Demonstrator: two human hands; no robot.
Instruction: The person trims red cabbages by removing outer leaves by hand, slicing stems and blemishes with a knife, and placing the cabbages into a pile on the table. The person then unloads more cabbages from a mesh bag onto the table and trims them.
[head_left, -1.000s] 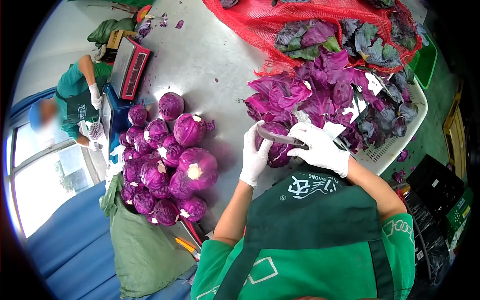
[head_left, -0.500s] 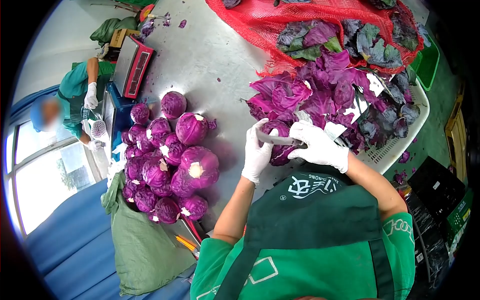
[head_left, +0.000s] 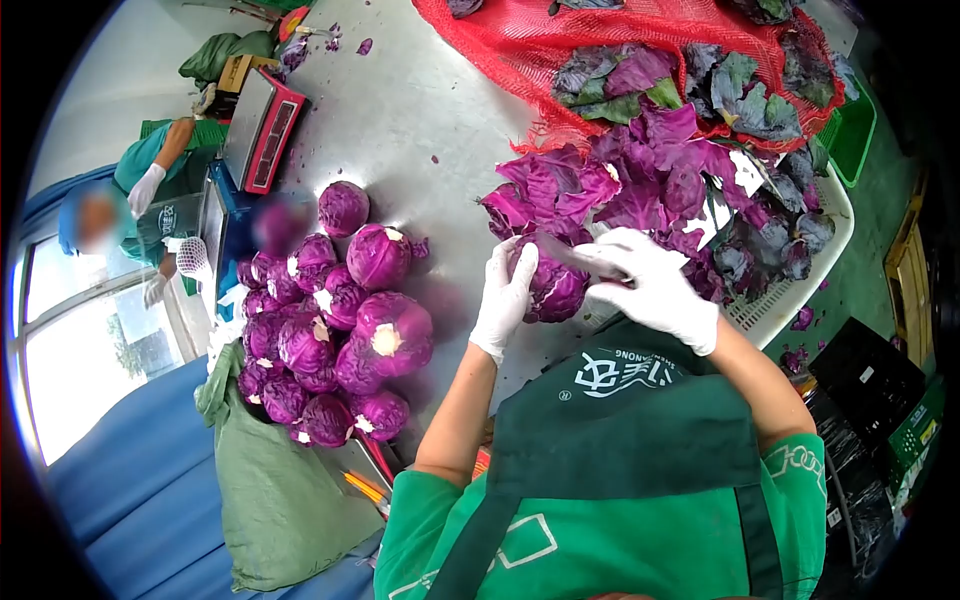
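A purple cabbage head [head_left: 557,292] sits in front of my apron, with my gloved left hand [head_left: 506,298] closed around its left side. My gloved right hand [head_left: 660,292] grips a knife [head_left: 566,254], whose blade slants across the top of the cabbage toward my left fingers. The handle is mostly hidden in my glove. Just beyond the cabbage lie loose purple leaves [head_left: 560,190], heaped over a white plastic basket [head_left: 842,235] to the right.
Several trimmed cabbages [head_left: 402,333] are piled at the left of the metal table [head_left: 440,100], beside a green sack [head_left: 285,510]. A red mesh bag [head_left: 500,55] of leaves lies at the far right. Past a red-edged scale [head_left: 262,135], a gloved co-worker [head_left: 150,190] stands.
The knife has swung from lying level across the cabbage to a slant, tip end higher. My right hand has shifted right and down. The co-worker's hands have moved left.
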